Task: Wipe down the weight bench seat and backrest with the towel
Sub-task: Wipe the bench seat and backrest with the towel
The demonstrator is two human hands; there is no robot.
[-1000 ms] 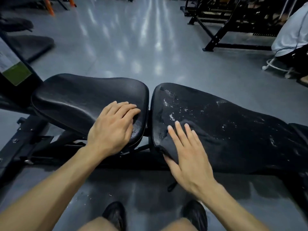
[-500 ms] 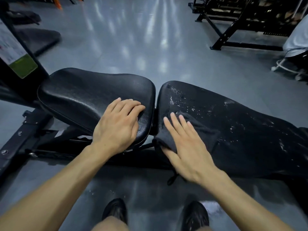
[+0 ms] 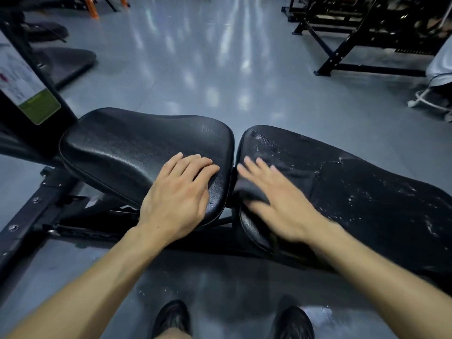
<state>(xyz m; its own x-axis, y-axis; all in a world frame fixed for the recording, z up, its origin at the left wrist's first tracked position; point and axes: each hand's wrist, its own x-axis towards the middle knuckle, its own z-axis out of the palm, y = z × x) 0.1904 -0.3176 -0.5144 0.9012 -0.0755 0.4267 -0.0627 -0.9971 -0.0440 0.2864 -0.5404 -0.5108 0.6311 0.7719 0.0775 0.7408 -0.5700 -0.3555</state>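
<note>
Leftward along the backrest (image 3: 367, 192) goes the right hand (image 3: 281, 204), which a second ago lay further in on the pad and now sits at its very end, beside the gap to the seat (image 3: 137, 155). Its grip is flat and open-fingered, pressing the dark towel (image 3: 254, 192) down rather than clutching it; the hand is blurred, so the stroke looks to be in progress. The towel lies bunched under the palm, touching the backrest's near corner. The left hand (image 3: 178, 199) has not moved: fingers spread and relaxed, resting on the seat's near right edge, holding nothing, likely steadying the body. Pale flecks show on the backrest beyond the towel, so that pad seems only partly wiped, and the seat may come next. No containers are in view.
</note>
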